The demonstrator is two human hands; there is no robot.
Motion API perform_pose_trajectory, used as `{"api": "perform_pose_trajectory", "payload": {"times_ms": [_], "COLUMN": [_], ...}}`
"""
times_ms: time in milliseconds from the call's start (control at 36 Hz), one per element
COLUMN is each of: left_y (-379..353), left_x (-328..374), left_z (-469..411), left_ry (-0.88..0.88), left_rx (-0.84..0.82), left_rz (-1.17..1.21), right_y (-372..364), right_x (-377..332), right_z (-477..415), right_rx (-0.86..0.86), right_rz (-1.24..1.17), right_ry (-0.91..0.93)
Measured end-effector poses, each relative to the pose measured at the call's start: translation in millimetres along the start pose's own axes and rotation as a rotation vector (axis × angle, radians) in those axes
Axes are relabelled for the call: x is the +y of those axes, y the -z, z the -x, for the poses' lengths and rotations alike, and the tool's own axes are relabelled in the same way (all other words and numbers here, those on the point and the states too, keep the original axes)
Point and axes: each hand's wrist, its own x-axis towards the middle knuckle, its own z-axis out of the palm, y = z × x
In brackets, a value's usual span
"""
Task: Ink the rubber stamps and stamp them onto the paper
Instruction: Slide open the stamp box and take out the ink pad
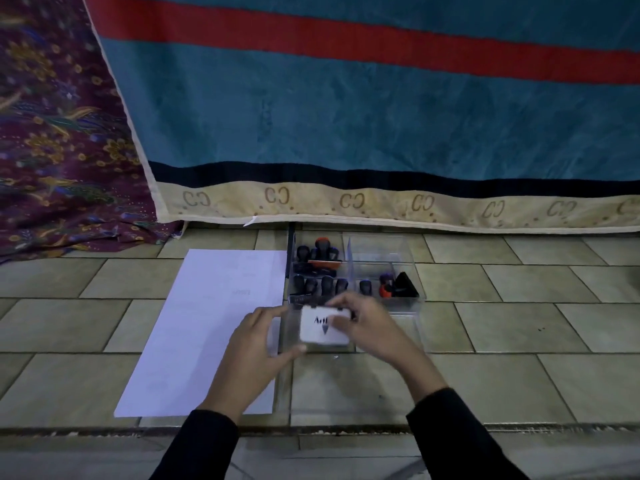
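Two black sleeves (207,445) reaching in from 6 o'clock over the tiled floor (519,375). R hand (367,327) curling fingers over the white ink pad (323,329), gripping its far-right edge. L hand (263,341) cupping at pad's 9 o'clock, thumb tip by near-left corner; gripping pad or clear plastic, can't tell. Sheet of paper (214,323) lying flat at 9. At 12, a clear organiser (381,247) sitting w/ rubber stamps (327,285) standing in compartments. Beyond, teal blanket (381,126) w/ red stripe hanging; maroon cloth (52,133) draping at 10.
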Motion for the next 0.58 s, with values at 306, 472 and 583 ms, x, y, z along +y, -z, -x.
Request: {"api": "perform_pose_trajectory", "payload": {"times_ms": [306, 472, 583], "left_y": [-6.6, -9.5, -12.7], "left_x": [-6.7, -10.7, -11.6], "left_z": [-15.8, -15.8, -12.5], "left_ry": [-0.157, -0.150, -0.142], "left_rx": [-0.115, -0.104, -0.078], "left_rz": [-0.264, -0.260, -0.234], "right_y": [-26.2, -32.5, -36.8], "right_x": [18.3, 18.4, 20.8], "right_z": [-1.9, 1.0, 4.5], "right_rx": [0.014, 0.053, 0.133], "right_rz": [0.252, 0.465, 0.537], "right_ry": [0.062, 0.121, 0.185]}}
